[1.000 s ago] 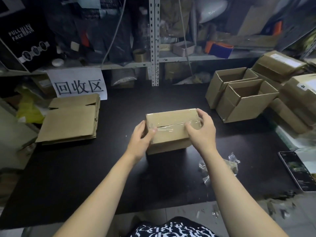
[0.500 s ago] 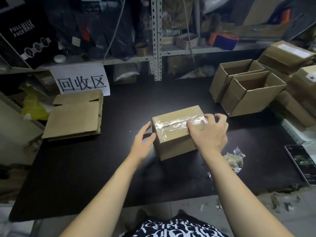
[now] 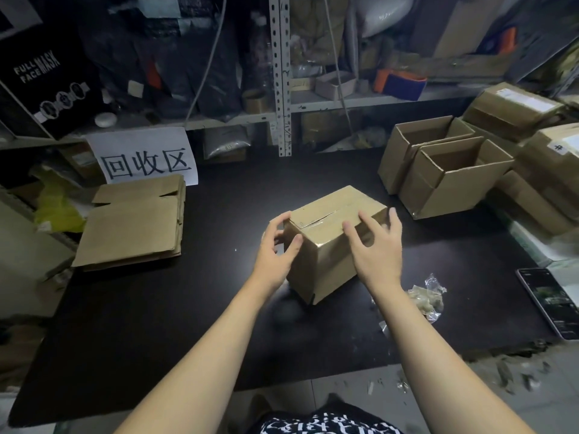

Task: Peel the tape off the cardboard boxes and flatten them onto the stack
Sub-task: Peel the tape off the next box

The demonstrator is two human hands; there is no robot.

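A closed brown cardboard box [image 3: 326,249] stands on the black table [image 3: 188,308], turned with one corner toward me. Clear tape [image 3: 316,221] runs along its top seam. My left hand [image 3: 275,249] cups the box's left end, thumb on the near edge and fingers curled over the top corner. My right hand [image 3: 376,245] lies with spread fingers against the right side and top edge. A stack of flattened boxes [image 3: 134,223] lies at the left of the table.
Two open empty boxes [image 3: 451,180] stand at the back right, with sealed boxes [image 3: 513,108] piled beyond them. Crumpled peeled tape [image 3: 429,299] lies right of my arm. A phone [image 3: 548,299] rests at the right edge. A paper sign [image 3: 144,158] leans on cluttered shelving.
The box has been rotated, so its taped face went from the near side to the top and a corner now points at me. Both hands shifted around it.
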